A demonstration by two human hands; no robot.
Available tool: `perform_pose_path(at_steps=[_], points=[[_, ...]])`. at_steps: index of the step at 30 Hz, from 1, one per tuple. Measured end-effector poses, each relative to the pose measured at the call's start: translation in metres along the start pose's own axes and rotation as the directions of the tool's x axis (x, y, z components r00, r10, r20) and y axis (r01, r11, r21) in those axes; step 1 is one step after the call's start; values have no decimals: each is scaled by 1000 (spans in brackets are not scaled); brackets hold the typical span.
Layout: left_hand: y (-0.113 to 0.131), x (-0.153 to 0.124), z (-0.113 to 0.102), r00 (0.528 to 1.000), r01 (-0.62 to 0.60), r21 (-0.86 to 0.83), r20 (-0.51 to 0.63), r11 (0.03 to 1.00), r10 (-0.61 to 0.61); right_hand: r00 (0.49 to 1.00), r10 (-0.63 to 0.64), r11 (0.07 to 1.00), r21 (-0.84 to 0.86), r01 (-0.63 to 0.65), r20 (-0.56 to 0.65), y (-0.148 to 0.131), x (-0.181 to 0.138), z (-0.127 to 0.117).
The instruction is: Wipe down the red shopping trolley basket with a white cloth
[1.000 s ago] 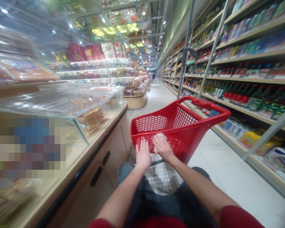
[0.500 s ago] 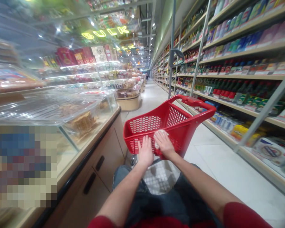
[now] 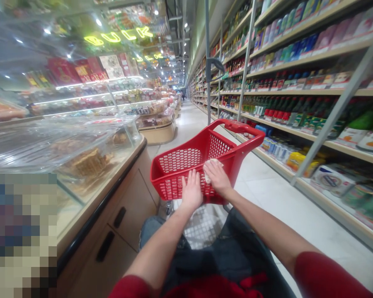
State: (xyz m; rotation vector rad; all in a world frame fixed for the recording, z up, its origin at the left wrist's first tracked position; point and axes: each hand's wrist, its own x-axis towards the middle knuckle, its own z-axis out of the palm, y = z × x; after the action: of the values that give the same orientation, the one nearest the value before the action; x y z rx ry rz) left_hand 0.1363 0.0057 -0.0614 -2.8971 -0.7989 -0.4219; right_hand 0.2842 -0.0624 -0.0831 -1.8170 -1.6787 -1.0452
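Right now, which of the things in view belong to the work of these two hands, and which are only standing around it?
In the work:
red shopping cart, left grip at its side
what looks like a white cloth, under the right grip

Only around it:
display counter with clear covers
stocked shelves
lit BULK sign

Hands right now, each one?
Left hand: open, fingers extended at the red basket's side.
Right hand: holding a white cloth against the basket, fingers extended.
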Motion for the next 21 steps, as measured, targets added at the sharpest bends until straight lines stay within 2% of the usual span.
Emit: perform_pose_path(at_steps=[3,6,8,13,16,21], points=[[9,1,3,998,-64,14,-4,998,64,997,-2,999,-41,5,77,1,-29,15],[14,1,6,995,-104,33,3,994,104,997,-22,998,-63,26,68,2,-50,17],[18,4,4,994,-109,40,2,993,109,1000,-9,998,-70,9,3,8,-45,4],[34,21,-15,992,-115,44,-39,992,117,987,66,993,-88,-79,-143,43,-1,-31],[45,29,-24,986,-154,33,-59,987,156,992,76,990,-110,-88,-103,55,-2,-28],[51,26,-25,978,-200,6,-52,980,201,1000,5,994,-111,-3,14,48,-37,-13]])
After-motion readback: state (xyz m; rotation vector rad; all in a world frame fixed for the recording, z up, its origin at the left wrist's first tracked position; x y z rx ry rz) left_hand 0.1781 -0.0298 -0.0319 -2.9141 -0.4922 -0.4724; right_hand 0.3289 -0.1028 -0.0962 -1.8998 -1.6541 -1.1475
